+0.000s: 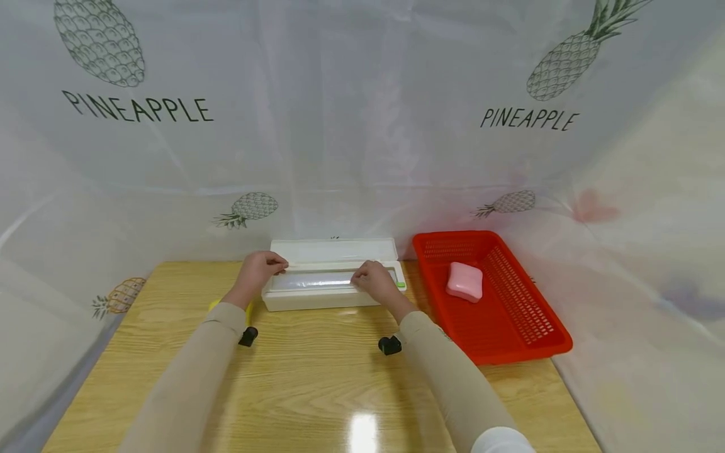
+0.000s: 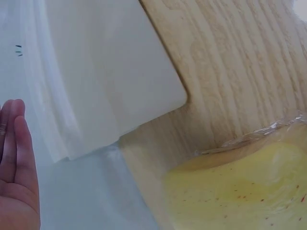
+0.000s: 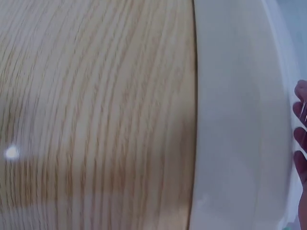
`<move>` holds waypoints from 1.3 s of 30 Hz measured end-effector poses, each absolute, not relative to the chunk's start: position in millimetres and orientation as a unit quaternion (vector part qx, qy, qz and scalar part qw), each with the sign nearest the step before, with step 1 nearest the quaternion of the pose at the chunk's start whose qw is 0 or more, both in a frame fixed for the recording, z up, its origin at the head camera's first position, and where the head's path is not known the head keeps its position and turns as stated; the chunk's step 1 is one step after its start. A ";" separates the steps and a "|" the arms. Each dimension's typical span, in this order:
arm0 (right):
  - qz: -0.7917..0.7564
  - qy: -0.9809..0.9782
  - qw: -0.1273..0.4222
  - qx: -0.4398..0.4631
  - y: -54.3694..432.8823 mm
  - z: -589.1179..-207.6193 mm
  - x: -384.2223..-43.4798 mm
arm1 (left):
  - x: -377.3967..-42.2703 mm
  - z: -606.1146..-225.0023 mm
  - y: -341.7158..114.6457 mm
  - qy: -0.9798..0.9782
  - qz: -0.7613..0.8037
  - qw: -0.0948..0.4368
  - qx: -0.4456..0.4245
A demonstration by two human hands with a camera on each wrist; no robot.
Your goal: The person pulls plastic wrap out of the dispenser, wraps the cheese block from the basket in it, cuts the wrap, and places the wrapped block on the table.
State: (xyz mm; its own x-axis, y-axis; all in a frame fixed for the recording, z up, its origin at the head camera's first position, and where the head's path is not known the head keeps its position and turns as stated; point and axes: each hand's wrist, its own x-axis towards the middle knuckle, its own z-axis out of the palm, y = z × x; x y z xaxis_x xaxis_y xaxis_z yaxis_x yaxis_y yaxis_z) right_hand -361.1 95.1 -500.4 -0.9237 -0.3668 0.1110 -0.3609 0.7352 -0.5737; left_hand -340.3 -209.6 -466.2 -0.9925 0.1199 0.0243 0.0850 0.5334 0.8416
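Observation:
A white plastic wrap dispenser (image 1: 323,301) lies lengthwise at the back of the table, its lid (image 1: 334,250) raised. Inside it shows a shiny roll of clear plastic wrap (image 1: 311,280). Above the dispenser's left end, my left hand (image 1: 262,267) pinches with thumb and fingertips at the wrap's edge; the film itself is hard to make out there. My right hand (image 1: 376,281) is over the right half, fingers curled, with a thin clear strip of film between them in the right wrist view. The left wrist view shows the left fingers (image 2: 17,148) beside the dispenser's end.
A yellow item (image 2: 240,191) with red specks, under clear film, lies by the left forearm, mostly hidden in the head view. On the right stands a red basket (image 1: 510,340) with a pink soap-like block (image 1: 465,282) inside. A pineapple-printed curtain (image 1: 351,157) hangs behind the table.

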 end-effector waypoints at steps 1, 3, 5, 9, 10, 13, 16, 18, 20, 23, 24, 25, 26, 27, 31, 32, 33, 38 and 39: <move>-0.322 0.927 0.014 -0.193 96.4 -499.0 -360.8 | -339.9 -464.6 -209.7 0.874 0.481 0.018 0.059; -0.340 0.921 0.025 -0.186 98.0 -496.2 -359.8 | -339.2 -461.0 -209.6 0.870 0.489 0.020 0.057; -0.351 0.919 0.031 -0.176 99.1 -492.0 -358.0 | -338.7 -457.3 -209.2 0.867 0.495 0.024 0.058; -0.375 0.911 0.038 -0.168 103.3 -483.0 -356.8 | -340.7 -453.7 -209.2 0.865 0.497 0.024 0.064; -0.380 0.909 0.037 -0.170 104.4 -481.0 -357.1 | -340.8 -452.7 -209.6 0.867 0.494 0.025 0.066; -0.397 0.900 0.035 -0.175 106.8 -475.5 -358.0 | -340.9 -448.6 -209.8 0.867 0.492 0.027 0.071; -0.410 0.894 0.030 -0.175 107.2 -469.6 -357.3 | -340.2 -442.7 -209.6 0.869 0.488 0.021 0.075; -0.416 0.892 0.029 -0.175 107.0 -466.0 -355.7 | -340.0 -439.5 -209.5 0.872 0.482 0.015 0.077; -0.417 0.891 0.033 -0.177 107.8 -464.0 -353.5 | -339.6 -436.6 -209.1 0.876 0.477 0.010 0.077; -0.405 0.894 0.043 -0.187 111.2 -465.8 -349.5 | -338.1 -433.0 -208.4 0.879 0.469 0.011 0.079; -0.401 0.894 0.046 -0.193 113.0 -467.5 -348.4 | -337.5 -432.3 -208.1 0.879 0.471 0.013 0.077; -0.398 0.894 0.049 -0.198 114.9 -469.3 -347.4 | -336.9 -431.6 -207.9 0.879 0.471 0.013 0.077; -0.393 0.896 0.050 -0.204 117.1 -471.8 -347.1 | -336.3 -431.0 -207.9 0.878 0.471 0.015 0.077; -0.388 0.896 0.049 -0.208 119.6 -474.5 -346.9 | -335.6 -430.5 -208.0 0.878 0.472 0.015 0.078; -0.382 0.897 0.046 -0.219 130.4 -483.4 -347.3 | -333.9 -431.0 -208.8 0.878 0.473 0.011 0.079; -0.378 0.898 0.046 -0.220 133.2 -485.1 -347.5 | -333.6 -431.2 -209.0 0.878 0.472 0.009 0.080; -0.376 0.899 0.045 -0.222 135.9 -486.5 -347.6 | -333.5 -431.7 -209.3 0.879 0.471 0.008 0.080; -0.314 0.921 0.027 -0.231 147.9 -493.6 -348.5 | -332.7 -433.4 -210.4 0.881 0.466 0.003 0.079; -0.297 0.926 0.018 -0.232 149.9 -494.9 -348.8 | -332.4 -433.8 -210.6 0.881 0.465 0.003 0.079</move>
